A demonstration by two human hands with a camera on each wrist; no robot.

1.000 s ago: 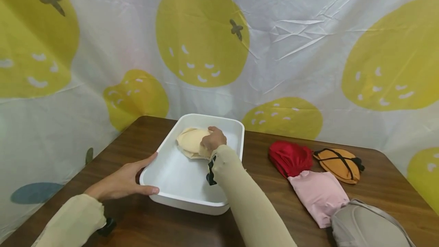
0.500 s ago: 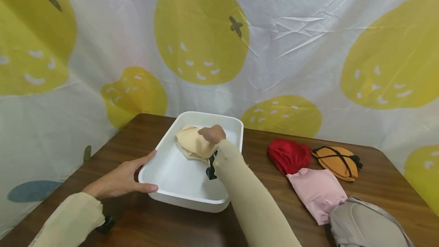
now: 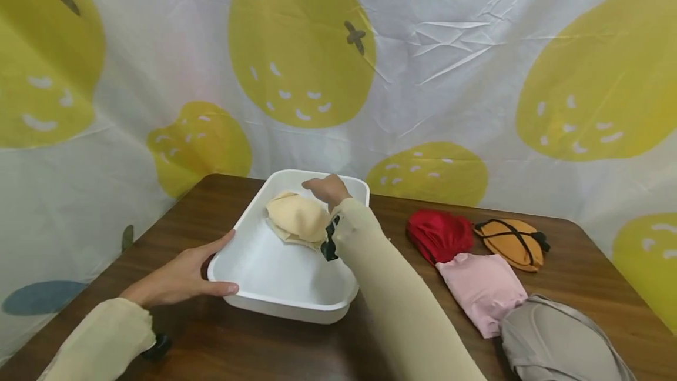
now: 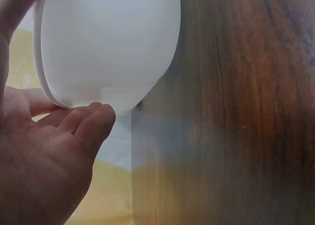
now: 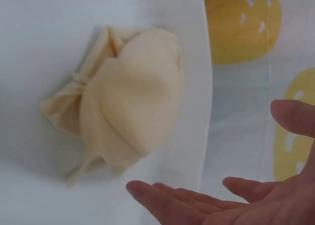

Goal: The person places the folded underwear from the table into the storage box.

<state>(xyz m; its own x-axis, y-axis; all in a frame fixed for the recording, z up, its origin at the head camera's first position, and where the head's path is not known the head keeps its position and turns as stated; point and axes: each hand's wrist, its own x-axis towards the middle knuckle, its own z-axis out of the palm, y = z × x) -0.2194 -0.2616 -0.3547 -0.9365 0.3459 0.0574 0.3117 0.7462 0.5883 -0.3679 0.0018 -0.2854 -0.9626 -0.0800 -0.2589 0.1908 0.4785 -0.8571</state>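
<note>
A beige folded bra (image 3: pixel 297 216) lies in the far half of a white plastic tub (image 3: pixel 264 278), its rounded cup facing up. In the right wrist view the bra (image 5: pixel 135 97) shows tucked edges and a small loose end. My right hand (image 3: pixel 329 189), fingers extended and holding nothing, is over the far right part of the tub, apart from the bra. My left hand (image 3: pixel 180 275) holds the tub's near left corner, thumb along the front rim and fingers on the left side. The left wrist view shows its fingertips (image 4: pixel 101 117) against the outer wall.
On the brown table (image 3: pixel 394 316) at the right lie a red folded garment (image 3: pixel 440 234), an orange one with black straps (image 3: pixel 510 243), a pink one (image 3: pixel 482 290) and a grey bra (image 3: pixel 560 340). A lemon-print curtain (image 3: pixel 433 93) hangs behind the table.
My right hand has let go of the beige bra and moved up and away toward the tub's far end. The bra stays in the tub; my left hand keeps its hold on the corner.
</note>
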